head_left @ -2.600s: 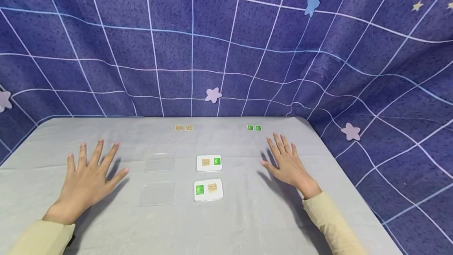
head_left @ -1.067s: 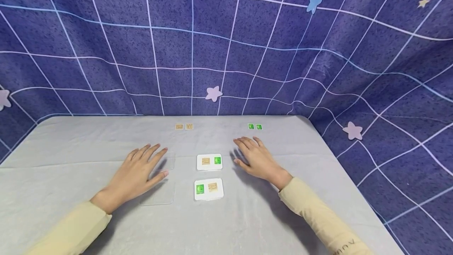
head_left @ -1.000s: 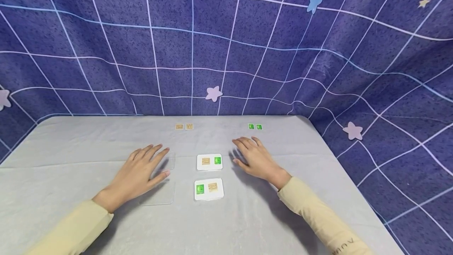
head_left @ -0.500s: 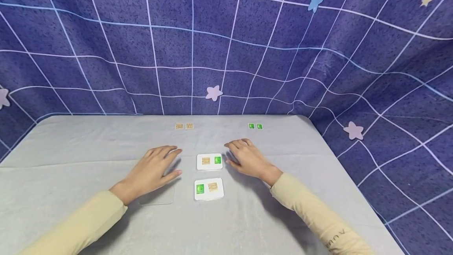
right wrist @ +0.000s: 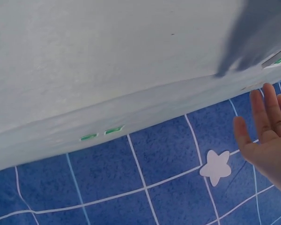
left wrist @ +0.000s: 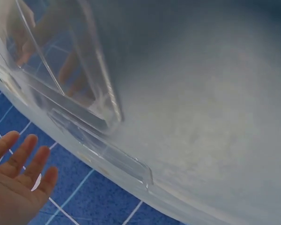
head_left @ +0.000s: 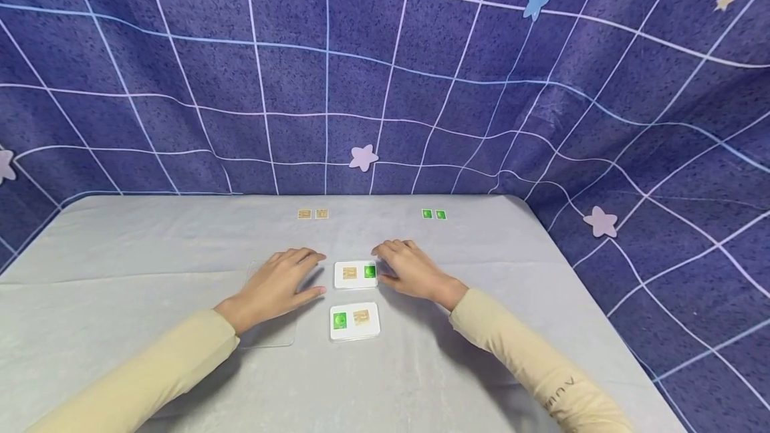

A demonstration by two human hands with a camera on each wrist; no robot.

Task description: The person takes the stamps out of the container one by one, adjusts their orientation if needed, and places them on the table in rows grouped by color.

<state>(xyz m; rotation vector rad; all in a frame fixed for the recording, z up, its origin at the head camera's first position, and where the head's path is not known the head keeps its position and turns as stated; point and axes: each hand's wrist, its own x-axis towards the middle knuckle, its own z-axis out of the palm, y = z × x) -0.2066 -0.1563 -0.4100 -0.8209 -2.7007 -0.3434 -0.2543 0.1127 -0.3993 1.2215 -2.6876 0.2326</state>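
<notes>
In the head view, a shallow white box (head_left: pixel 359 282) with a tan stamp-like piece and a green one lies between my hands. My left hand (head_left: pixel 277 289) hovers at its left side, fingers extended and holding nothing. The right hand (head_left: pixel 412 272) is at the box's right edge, fingers slightly bent; whether it touches the box I cannot tell. Nearer me lies a second white box (head_left: pixel 355 335) with a green and a tan piece. Two clear plastic lids or trays lie under and beside my left hand; the nearer clear one (head_left: pixel 278 335) is partly covered, the farther mostly hidden.
Two tan pieces (head_left: pixel 313 214) and two green pieces (head_left: pixel 434 214) lie near the far edge of the grey cloth-covered table (head_left: pixel 180 239). Behind the table hangs a blue curtain (head_left: pixel 301 85) with a line grid and stars; it continues along the right side.
Both hands have moved inward from the table's sides, the left passing over the clear plastic pieces, and now flank the farther white box. The boxes and small pieces have stayed in place.
</notes>
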